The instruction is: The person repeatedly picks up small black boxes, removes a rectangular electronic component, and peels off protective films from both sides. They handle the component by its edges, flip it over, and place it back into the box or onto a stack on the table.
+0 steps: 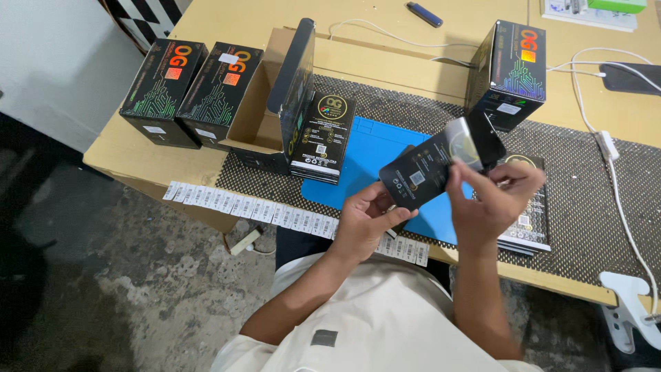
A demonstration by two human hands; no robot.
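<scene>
My left hand [365, 219] grips the lower end of a flat black card-like package [420, 172] held above a blue mat [375, 155]. My right hand [492, 196] pinches its upper right part, where a shiny clear film or sleeve [465, 142] sticks out. A strip of small white barcode labels [248, 207] runs along the table's front edge, just left of my left hand. A stack of similar black flat packages [322, 138] leans against an open box. Another stack [533, 227] lies under my right hand.
Two black boxes [189, 89] stand at the table's left end beside an open cardboard carton [258, 103]. Another black box [513, 72] stands upright at the back. White cables [606, 138], a dark phone [630, 77] and a dark pen-like stick [425, 14] lie further back. A carbon-pattern mat [585, 207] covers the table.
</scene>
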